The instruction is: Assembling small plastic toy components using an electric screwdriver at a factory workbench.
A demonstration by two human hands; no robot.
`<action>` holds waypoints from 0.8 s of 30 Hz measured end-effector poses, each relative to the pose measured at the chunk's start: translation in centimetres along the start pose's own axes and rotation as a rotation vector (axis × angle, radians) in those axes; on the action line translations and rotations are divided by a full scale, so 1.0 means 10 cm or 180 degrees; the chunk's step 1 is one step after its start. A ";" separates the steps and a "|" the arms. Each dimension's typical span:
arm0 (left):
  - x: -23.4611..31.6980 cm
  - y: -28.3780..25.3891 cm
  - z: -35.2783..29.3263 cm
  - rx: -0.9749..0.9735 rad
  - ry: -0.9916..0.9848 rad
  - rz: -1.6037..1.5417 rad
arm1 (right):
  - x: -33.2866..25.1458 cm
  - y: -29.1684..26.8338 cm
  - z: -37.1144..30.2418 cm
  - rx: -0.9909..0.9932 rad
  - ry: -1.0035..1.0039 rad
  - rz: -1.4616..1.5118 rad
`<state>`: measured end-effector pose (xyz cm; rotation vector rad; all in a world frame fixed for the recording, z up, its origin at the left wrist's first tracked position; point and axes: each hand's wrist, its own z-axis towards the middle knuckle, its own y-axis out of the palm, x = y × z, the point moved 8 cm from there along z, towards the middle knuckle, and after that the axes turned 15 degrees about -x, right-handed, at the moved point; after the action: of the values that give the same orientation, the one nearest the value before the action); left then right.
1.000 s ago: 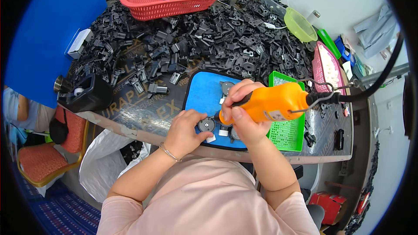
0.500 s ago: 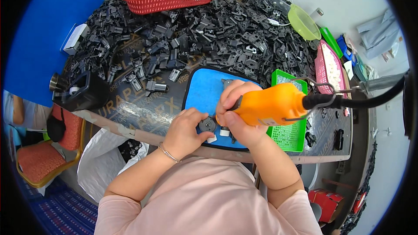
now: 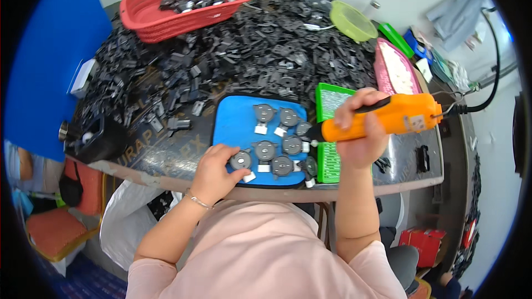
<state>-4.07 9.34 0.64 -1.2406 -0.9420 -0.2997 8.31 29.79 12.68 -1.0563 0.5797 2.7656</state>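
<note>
My right hand [image 3: 363, 127] is wrapped around an orange electric screwdriver [image 3: 407, 115]. The tool lies nearly level, its tip pointing left over the border between the blue mat [image 3: 230, 119] and the green tray [image 3: 331, 176]. On the mat's near left corner, my left hand [image 3: 219, 170] grips a round black part with a white end [image 3: 241, 160] between thumb and fingers. Several similar round parts [image 3: 266, 150] lie to its right, most with white ends showing. One more round part [image 3: 310, 167] sits at the mat's right edge beside the tray. Small screws [image 3: 332, 99] appear to fill the tray's far section.
Loose black parts [image 3: 238, 50] are heaped across the far table. A red basket [image 3: 160, 30] stands at the far left, with a yellow-green bowl [image 3: 352, 22] and pink basket [image 3: 382, 69] at the far right. A black cable [image 3: 496, 72] runs from the screwdriver to the upper right.
My right hand has lifted the screwdriver away from the round part and moved right, toward the green tray. The left hand stays at its part. The view has shifted, uncovering more parts on the mat.
</note>
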 end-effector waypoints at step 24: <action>0.25 0.37 0.27 -0.0418 0.0147 -0.0058 | -0.24 -1.11 -0.47 0.1036 0.0129 -0.1336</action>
<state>-1.35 13.74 0.08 -1.3399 -0.9059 -0.4084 15.73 38.23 7.67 -1.0213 0.6921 2.2059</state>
